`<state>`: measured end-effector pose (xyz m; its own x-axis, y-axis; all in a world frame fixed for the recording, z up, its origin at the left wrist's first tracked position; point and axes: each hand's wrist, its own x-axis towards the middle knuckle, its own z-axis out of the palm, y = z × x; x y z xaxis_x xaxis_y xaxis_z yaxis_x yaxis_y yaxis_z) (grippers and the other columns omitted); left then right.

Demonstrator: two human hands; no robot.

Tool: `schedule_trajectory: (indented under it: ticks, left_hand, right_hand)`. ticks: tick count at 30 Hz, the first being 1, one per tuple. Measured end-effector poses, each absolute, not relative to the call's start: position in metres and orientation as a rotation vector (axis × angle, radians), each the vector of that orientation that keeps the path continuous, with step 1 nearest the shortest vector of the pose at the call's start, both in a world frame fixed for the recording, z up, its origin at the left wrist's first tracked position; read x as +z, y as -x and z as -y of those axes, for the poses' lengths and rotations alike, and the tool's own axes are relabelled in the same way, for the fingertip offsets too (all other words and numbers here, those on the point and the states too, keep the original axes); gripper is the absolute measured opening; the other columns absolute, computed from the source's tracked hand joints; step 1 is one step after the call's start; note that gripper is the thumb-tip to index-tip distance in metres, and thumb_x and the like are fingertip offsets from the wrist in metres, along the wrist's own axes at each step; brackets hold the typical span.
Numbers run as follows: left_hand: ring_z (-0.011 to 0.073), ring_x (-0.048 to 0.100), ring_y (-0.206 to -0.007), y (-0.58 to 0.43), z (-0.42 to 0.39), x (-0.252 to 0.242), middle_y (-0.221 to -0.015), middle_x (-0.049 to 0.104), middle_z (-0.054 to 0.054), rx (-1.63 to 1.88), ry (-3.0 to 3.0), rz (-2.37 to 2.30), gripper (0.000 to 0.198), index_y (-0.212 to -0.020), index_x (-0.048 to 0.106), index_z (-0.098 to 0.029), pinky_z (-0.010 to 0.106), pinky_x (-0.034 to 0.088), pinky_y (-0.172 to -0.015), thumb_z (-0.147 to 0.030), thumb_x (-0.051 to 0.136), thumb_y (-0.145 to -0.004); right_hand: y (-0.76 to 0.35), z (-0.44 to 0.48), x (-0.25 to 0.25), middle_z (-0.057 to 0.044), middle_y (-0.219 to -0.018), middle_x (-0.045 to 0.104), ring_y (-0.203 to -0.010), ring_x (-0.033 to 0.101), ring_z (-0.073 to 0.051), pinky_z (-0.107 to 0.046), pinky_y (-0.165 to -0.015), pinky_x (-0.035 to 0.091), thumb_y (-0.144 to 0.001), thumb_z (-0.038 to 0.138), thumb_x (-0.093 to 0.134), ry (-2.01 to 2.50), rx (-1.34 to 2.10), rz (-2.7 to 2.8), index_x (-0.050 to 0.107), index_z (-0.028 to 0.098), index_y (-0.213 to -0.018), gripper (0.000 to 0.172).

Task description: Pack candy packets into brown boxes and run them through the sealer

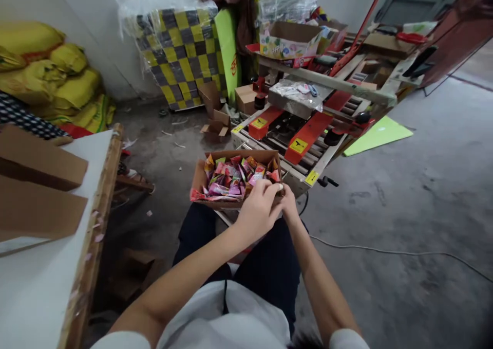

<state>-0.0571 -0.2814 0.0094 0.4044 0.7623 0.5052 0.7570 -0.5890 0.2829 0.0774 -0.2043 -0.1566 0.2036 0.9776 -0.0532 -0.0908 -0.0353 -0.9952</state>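
An open cardboard box (242, 204) rests over my lap, against the end of the roller machine. Small candy packets (231, 178) in pink, purple, red and orange wrappers fill it. My left hand (259, 207) reaches across to the box's near right corner, its fingers bent over the rim and thumb lower down. Beside it, my right hand (287, 203) grips that same corner from the outer side. The two hands nearly touch, and their fingertips are partly hidden.
The roller machine (298, 146) with red guides stands ahead, carrying a printed carton (288, 39). At left is a white table (34, 287) with cardboard boxes (38, 205). Yellow sacks (57, 81) and wrapped stacks (185, 56) line the back. A cable (365, 246) crosses the floor.
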Motion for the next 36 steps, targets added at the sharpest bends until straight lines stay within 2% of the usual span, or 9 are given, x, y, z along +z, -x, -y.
schedule_trajectory:
  ticks: [5,8,12,17,22,26,31,33,36]
  left_hand:
    - [0.0164,0.060,-0.087,0.185,0.272,0.049,-0.090,0.061,0.001,1.684,-2.809,-1.367,0.020,-0.102,0.060,-0.023,0.029,0.049,-0.081,-0.023,0.071,-0.085]
    - [0.0129,0.053,-0.067,0.245,0.240,0.051,-0.077,0.054,-0.002,1.247,-2.394,-1.601,0.021,-0.093,0.057,-0.020,0.025,0.044,-0.064,-0.038,0.065,-0.087]
    - [0.0114,0.047,-0.062,0.242,0.207,0.033,-0.070,0.050,-0.004,0.596,-2.346,-1.253,0.039,-0.079,0.056,-0.018,0.024,0.038,-0.061,-0.054,0.073,-0.080]
    - [0.0123,0.050,-0.063,0.194,0.176,0.018,-0.068,0.053,-0.004,0.124,-2.465,-1.124,0.044,-0.073,0.054,-0.019,0.024,0.031,-0.059,-0.052,0.082,-0.072]
    - [0.0205,0.065,-0.077,0.174,0.151,-0.001,-0.082,0.070,0.004,-0.386,-2.638,-1.175,0.017,-0.090,0.065,-0.020,0.027,0.034,-0.062,-0.032,0.072,-0.080]
    - [0.0228,0.067,-0.077,0.172,0.147,-0.003,-0.084,0.073,0.007,-0.448,-2.668,-1.155,0.014,-0.093,0.067,-0.019,0.030,0.036,-0.062,-0.021,0.061,-0.081]
    - [0.0204,0.064,-0.074,0.180,0.146,0.006,-0.078,0.069,0.003,-0.344,-2.450,-1.123,0.016,-0.086,0.061,-0.020,0.028,0.039,-0.062,-0.031,0.065,-0.075]
    - [0.0200,0.065,-0.078,0.187,0.143,0.007,-0.081,0.069,0.003,-0.266,-2.176,-1.117,0.022,-0.092,0.059,-0.019,0.027,0.045,-0.068,-0.038,0.058,-0.081]
    - [0.0198,0.067,-0.094,0.201,0.139,0.006,-0.096,0.070,0.006,-0.104,-1.754,-1.020,0.036,-0.104,0.059,-0.017,0.030,0.051,-0.083,-0.048,0.046,-0.089]
  right_hand:
    - [-0.107,0.209,-0.113,0.000,-0.079,0.065,-0.068,0.059,-0.015,-0.028,-0.064,0.050,-0.067,0.063,0.076,1.097,1.277,0.938,0.062,0.022,-0.093,0.051]
    - [-0.122,0.199,-0.072,0.003,-0.072,0.060,-0.062,0.052,-0.011,-0.025,-0.060,0.045,-0.066,0.060,0.081,0.940,1.385,1.141,0.060,0.022,-0.085,0.048]
    - [-0.112,0.178,-0.024,0.001,-0.073,0.063,-0.066,0.055,-0.012,-0.024,-0.062,0.042,-0.067,0.053,0.082,0.903,1.463,1.738,0.063,0.019,-0.076,0.041]
    - [-0.068,0.161,-0.005,-0.003,-0.080,0.071,-0.075,0.061,-0.015,-0.025,-0.065,0.037,-0.077,0.036,0.077,1.086,1.060,2.545,0.070,0.017,-0.086,0.022]
    - [-0.040,0.155,-0.007,-0.017,-0.110,0.074,-0.098,0.069,-0.029,-0.030,-0.075,0.045,-0.078,0.042,0.080,1.301,0.746,2.897,0.069,0.013,-0.118,0.051]
    - [-0.052,0.152,-0.004,-0.016,-0.120,0.072,-0.103,0.068,-0.029,-0.032,-0.086,0.052,-0.080,0.065,0.072,1.110,1.153,2.883,0.067,0.012,-0.123,0.070]
    - [-0.083,0.158,-0.007,-0.015,-0.132,0.065,-0.116,0.062,-0.028,-0.032,-0.098,0.050,-0.057,0.070,0.086,0.793,1.414,2.715,0.062,0.012,-0.135,0.100]
    - [-0.087,0.158,-0.011,-0.011,-0.126,0.068,-0.109,0.064,-0.025,-0.030,-0.093,0.050,-0.061,0.066,0.085,0.911,1.451,2.616,0.063,0.014,-0.135,0.093]
    - [-0.084,0.149,-0.017,-0.003,-0.100,0.074,-0.090,0.064,-0.019,-0.026,-0.079,0.048,-0.073,0.059,0.078,1.132,1.492,2.480,0.074,0.016,-0.114,0.060]
